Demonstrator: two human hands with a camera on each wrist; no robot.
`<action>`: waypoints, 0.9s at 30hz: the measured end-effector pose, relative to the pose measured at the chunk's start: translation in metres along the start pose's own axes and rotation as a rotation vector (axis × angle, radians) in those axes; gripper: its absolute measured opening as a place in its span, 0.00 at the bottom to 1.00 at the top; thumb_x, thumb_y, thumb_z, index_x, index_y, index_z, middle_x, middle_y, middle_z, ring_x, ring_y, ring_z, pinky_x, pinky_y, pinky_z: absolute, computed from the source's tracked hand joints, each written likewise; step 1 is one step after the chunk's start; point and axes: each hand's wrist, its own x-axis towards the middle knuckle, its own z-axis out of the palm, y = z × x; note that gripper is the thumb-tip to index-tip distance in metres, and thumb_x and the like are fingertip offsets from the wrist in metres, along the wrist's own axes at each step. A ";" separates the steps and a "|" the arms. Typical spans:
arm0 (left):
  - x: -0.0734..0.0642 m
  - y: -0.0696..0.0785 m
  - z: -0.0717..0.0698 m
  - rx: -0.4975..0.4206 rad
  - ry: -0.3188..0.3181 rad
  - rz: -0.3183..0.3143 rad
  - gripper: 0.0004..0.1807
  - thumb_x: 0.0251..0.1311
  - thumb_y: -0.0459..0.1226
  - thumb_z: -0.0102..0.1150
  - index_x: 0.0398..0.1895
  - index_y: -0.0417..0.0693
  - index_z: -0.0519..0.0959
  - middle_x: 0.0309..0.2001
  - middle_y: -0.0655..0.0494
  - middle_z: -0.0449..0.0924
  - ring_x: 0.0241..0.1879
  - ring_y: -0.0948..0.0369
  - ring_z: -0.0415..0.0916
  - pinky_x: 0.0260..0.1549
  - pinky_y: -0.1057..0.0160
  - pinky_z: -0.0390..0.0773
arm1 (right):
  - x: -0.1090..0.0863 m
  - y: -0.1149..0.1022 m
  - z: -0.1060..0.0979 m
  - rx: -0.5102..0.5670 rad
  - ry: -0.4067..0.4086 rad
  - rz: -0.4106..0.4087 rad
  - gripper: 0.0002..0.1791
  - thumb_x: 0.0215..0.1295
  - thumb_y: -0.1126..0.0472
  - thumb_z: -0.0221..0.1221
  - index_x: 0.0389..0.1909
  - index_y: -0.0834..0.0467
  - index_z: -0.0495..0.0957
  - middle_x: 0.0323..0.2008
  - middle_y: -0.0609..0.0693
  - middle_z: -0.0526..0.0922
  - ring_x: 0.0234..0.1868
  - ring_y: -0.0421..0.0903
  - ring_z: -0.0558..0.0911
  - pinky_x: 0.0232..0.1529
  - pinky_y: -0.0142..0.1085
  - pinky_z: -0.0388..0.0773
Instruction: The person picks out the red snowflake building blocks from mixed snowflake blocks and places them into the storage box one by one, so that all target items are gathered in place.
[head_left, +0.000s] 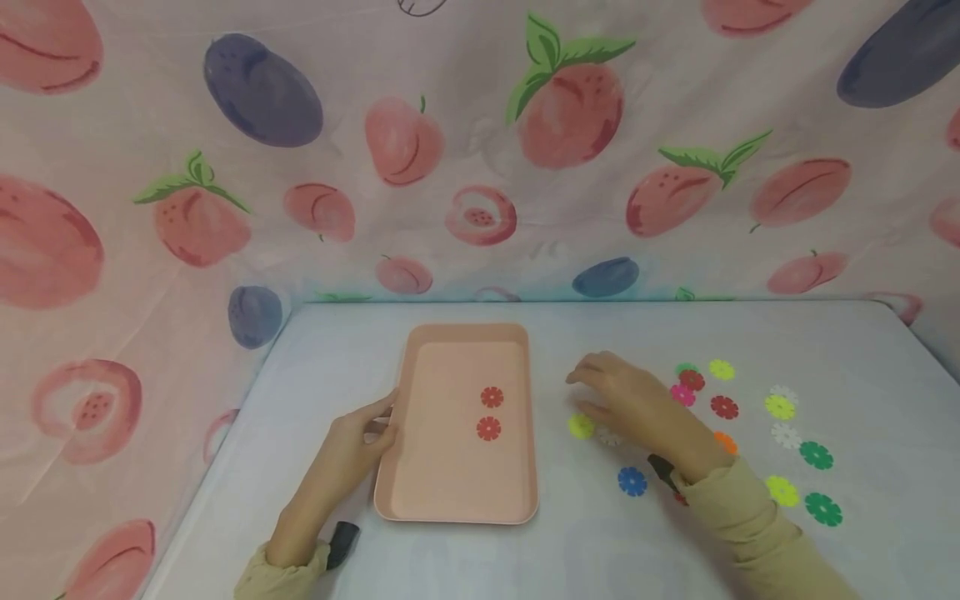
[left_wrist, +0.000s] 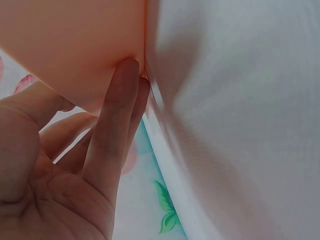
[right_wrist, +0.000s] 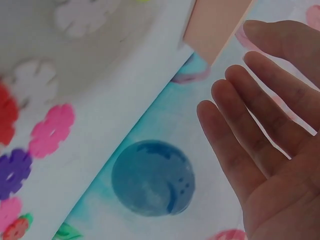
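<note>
My left hand [head_left: 350, 450] holds the left side wall of a peach-coloured rectangular tray [head_left: 427, 483]. In the left wrist view the fingertips [left_wrist: 125, 75] press the tray's [left_wrist: 75, 35] outer wall, and the thumb's tip goes behind its edge. Inside the tray lie a red notched plastic disc [head_left: 492, 397] and a second red disc [head_left: 489, 428] just below it. My right hand [head_left: 630, 404] hovers to the right of the tray with nothing in it, its fingers extended in the right wrist view. Below that hand lie a yellow disc [head_left: 581, 426] and a partly covered white disc [head_left: 609, 437].
Several more notched discs lie scattered on the white tabletop to the right, among them a blue disc [head_left: 632, 481], a pink disc [head_left: 682, 395], an orange disc [head_left: 725, 442] and a green disc [head_left: 823, 509]. Fruit-printed cloth [head_left: 480, 150] rises behind the table and at its left.
</note>
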 end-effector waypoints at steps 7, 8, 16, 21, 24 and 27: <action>0.000 -0.001 0.000 0.000 -0.001 0.001 0.30 0.65 0.31 0.59 0.72 0.43 0.67 0.58 0.42 0.80 0.49 0.51 0.83 0.37 0.65 0.82 | -0.010 0.017 -0.005 0.023 0.007 0.014 0.18 0.57 0.63 0.71 0.48 0.61 0.82 0.50 0.55 0.82 0.56 0.55 0.78 0.56 0.50 0.79; 0.000 -0.001 0.000 0.000 0.001 0.003 0.30 0.65 0.31 0.59 0.71 0.43 0.67 0.57 0.42 0.80 0.48 0.51 0.83 0.38 0.65 0.82 | -0.011 0.019 -0.006 0.025 0.012 0.014 0.18 0.57 0.63 0.71 0.48 0.61 0.82 0.50 0.55 0.82 0.56 0.55 0.78 0.57 0.51 0.79; 0.001 -0.001 0.000 -0.006 0.000 0.012 0.30 0.65 0.31 0.59 0.71 0.43 0.67 0.57 0.43 0.80 0.48 0.52 0.83 0.39 0.65 0.83 | -0.021 0.032 -0.011 0.019 -0.012 0.067 0.20 0.57 0.62 0.71 0.50 0.61 0.82 0.53 0.58 0.81 0.58 0.58 0.77 0.56 0.52 0.79; 0.001 -0.002 0.000 -0.004 -0.003 0.007 0.30 0.66 0.32 0.59 0.71 0.43 0.67 0.58 0.43 0.80 0.48 0.52 0.83 0.39 0.64 0.83 | -0.025 0.043 -0.014 0.047 -0.059 0.120 0.20 0.59 0.62 0.69 0.52 0.61 0.81 0.55 0.60 0.79 0.60 0.60 0.75 0.58 0.55 0.76; 0.001 -0.001 0.001 -0.004 -0.006 0.002 0.30 0.66 0.32 0.59 0.71 0.44 0.68 0.58 0.44 0.80 0.49 0.52 0.83 0.39 0.64 0.83 | -0.026 0.051 -0.016 0.058 -0.080 0.143 0.20 0.60 0.61 0.69 0.53 0.61 0.81 0.55 0.60 0.79 0.60 0.61 0.75 0.59 0.57 0.75; 0.001 -0.001 0.000 -0.003 -0.006 0.001 0.30 0.66 0.32 0.59 0.71 0.44 0.68 0.58 0.44 0.80 0.48 0.52 0.83 0.40 0.64 0.83 | -0.028 0.057 -0.018 0.064 -0.086 0.152 0.21 0.59 0.61 0.70 0.53 0.62 0.81 0.55 0.60 0.79 0.60 0.62 0.75 0.58 0.56 0.76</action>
